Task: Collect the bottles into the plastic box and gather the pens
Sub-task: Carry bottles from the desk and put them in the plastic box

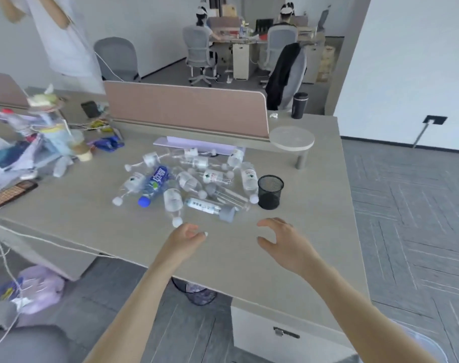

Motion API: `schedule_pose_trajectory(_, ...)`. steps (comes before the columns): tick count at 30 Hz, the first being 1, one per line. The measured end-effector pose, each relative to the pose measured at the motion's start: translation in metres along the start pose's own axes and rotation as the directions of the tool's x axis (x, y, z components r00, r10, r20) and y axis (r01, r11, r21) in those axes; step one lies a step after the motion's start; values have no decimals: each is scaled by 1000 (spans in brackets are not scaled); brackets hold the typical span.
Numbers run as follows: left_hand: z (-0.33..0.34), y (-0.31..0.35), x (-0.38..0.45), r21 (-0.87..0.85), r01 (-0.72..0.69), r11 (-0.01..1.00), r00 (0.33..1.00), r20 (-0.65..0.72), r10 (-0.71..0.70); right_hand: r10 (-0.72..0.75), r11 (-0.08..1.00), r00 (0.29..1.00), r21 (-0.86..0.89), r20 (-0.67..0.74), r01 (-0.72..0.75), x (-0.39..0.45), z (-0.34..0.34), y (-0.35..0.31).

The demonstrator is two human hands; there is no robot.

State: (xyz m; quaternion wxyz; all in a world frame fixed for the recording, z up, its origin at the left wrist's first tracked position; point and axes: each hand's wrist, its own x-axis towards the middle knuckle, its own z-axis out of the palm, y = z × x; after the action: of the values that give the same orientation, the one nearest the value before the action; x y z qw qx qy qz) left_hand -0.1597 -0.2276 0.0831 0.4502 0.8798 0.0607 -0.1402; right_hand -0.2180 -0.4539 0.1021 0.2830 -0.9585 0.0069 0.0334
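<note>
Several empty clear plastic bottles (pixel 194 179) lie in a heap in the middle of the grey desk (pixel 275 258). One of them has a blue label and blue cap (pixel 155 184). A black mesh pen cup (pixel 269 192) stands just right of the heap. Behind the heap lies a flat pale purple plastic piece (pixel 197 145). My left hand (pixel 184 238) hovers just in front of the nearest bottle, fingers loosely curled, holding nothing. My right hand (pixel 283 241) is spread open beside it, also empty. No pens are visible.
A pink divider panel (pixel 186 108) closes off the desk's far side. Clutter, bags and a keyboard (pixel 8 192) fill the left end. A round stand (pixel 292 138) and a dark tumbler (pixel 299 104) sit at back right. A person stands at far left; two sit beyond.
</note>
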Motion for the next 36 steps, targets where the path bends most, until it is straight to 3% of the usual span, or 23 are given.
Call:
schedule_pose_trajectory(6, -67, -43, 6, 60, -14, 998, 996, -93, 20, -45, 998, 996, -34, 78, 48, 26, 40, -63)
schedule_pose_trajectory(13, -92, -67, 22, 63, 7, 998, 993, -120, 1, -55, 993, 994, -96, 98, 64, 59, 58, -91)
schedule_pose_trajectory(29, -113, -66, 110, 107, 91, 990, 984, -160, -73, -62, 978, 988, -188, 139, 88, 173, 70, -73)
schedule_pose_trajectory(36, -106, -79, 131, 134, 140, 981, 986, -105, -127, 8, 981, 982, -194, 188, 29, 193, 98, -58)
